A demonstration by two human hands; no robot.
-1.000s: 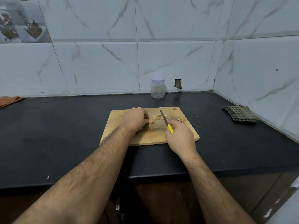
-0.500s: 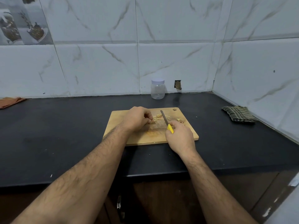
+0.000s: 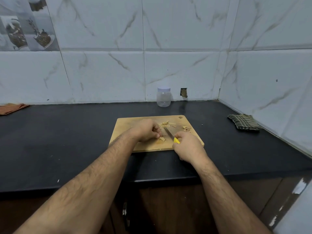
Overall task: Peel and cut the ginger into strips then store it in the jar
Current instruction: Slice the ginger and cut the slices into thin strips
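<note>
The left hand pinches the ginger piece to steady it, while just beside that pinch the right hand clamps the yellow-handled knife, blade angled for slicing.

My left hand pinches a small pale ginger piece against the wooden cutting board. My right hand grips the yellow-handled knife, blade angled away, just right of that pinch. Cut ginger strips lie scattered beyond the blade; peel scraps beyond my right hand. The clear, lidded jar stands upright, well beyond both.
</note>
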